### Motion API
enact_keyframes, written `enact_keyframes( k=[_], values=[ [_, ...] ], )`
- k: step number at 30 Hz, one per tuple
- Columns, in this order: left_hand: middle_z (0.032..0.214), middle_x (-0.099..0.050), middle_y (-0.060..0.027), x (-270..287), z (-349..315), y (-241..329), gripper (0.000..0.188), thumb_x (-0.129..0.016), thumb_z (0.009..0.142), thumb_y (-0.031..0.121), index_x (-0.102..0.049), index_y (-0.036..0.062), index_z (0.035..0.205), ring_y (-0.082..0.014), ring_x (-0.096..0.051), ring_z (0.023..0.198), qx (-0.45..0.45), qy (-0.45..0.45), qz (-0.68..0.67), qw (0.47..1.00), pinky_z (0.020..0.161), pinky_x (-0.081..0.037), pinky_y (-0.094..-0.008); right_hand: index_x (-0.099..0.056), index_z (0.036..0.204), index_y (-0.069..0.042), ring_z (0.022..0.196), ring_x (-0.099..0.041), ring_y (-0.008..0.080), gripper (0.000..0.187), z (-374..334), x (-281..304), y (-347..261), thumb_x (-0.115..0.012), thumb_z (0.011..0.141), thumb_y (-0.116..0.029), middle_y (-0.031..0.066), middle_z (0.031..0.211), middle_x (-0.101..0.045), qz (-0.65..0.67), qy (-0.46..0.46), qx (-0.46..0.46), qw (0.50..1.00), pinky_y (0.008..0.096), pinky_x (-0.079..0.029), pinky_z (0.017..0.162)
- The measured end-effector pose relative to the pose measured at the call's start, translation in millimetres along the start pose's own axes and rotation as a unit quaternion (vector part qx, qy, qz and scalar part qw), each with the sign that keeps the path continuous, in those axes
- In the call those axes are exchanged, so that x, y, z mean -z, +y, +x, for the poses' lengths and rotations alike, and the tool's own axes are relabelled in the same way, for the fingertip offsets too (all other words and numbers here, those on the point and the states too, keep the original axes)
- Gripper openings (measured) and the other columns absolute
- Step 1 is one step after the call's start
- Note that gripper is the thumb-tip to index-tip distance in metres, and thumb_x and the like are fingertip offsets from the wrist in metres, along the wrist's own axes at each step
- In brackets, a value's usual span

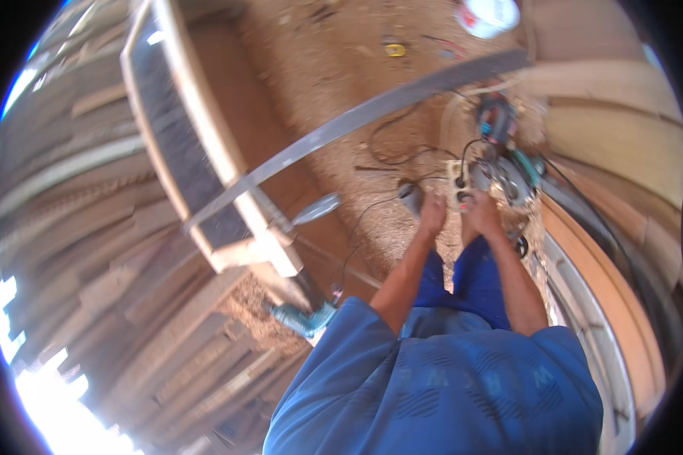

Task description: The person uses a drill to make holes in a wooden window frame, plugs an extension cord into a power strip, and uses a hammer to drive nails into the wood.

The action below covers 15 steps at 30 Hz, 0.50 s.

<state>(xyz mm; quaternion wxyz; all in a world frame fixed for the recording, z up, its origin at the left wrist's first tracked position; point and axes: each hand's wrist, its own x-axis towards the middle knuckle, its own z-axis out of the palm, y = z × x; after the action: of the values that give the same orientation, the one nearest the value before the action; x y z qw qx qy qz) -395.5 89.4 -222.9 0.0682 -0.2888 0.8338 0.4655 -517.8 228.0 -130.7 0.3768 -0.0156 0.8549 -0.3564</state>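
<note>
Both my hands reach down toward a pale power strip [454, 176] on the shaving-covered floor. My right hand [484, 212] is at its near end, fingers bent together against a black plug [463, 196]; a small red spot shows beside them. Close to the strip's left side is my left hand [433, 212], its fingers blurred, so its grip cannot be made out. A dark rounded object [410, 197] lies just left of that hand. Right of the strip sits a circular saw [514, 182] with a teal part, and beyond it another blurred power tool [495, 119].
A long grey strip [357, 121] crosses from the right to a pale wooden frame [205, 121] at left. A teal power tool [303, 318] stands near the frame's end. Cables [387, 155], a yellow tape measure [395, 50] and a white bucket [487, 17] lie farther off. Boards [607, 136] line the right.
</note>
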Motion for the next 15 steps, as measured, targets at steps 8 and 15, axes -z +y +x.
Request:
enact_keyframes(
  k=[8,15],
  values=[
    [0.068,-0.055,-0.0021,127.5,-121.4,77.4,0.035,-0.055,0.102,0.033,-0.060,0.0032,0.085,-0.0113,-0.054,0.063,0.215,-0.184,-0.177,0.943,0.056,-0.046,-0.0304,-0.067,0.104,-0.001,0.093,-0.065,0.0463,0.025,-2.7,2.4,-64.0,-0.059,0.087,-0.018,0.0276,0.093,-0.068,-0.177,-0.033,0.156,0.971,0.0517,-0.051,0.081],
    [0.087,-0.067,-0.0138,342.5,-228.3,53.6,0.027,-0.064,0.094,0.029,-0.064,0.0018,0.096,-0.0244,-0.067,0.087,0.352,0.308,-0.240,0.851,0.075,-0.054,-0.0398,-0.063,0.093,0.000,0.089,-0.064,0.0456,0.024,-63.3,-41.7,-144.6,-0.056,0.088,-0.022,0.0262,0.090,-0.067,-0.272,-0.258,0.253,0.892,0.0520,-0.051,0.079]
  ],
)
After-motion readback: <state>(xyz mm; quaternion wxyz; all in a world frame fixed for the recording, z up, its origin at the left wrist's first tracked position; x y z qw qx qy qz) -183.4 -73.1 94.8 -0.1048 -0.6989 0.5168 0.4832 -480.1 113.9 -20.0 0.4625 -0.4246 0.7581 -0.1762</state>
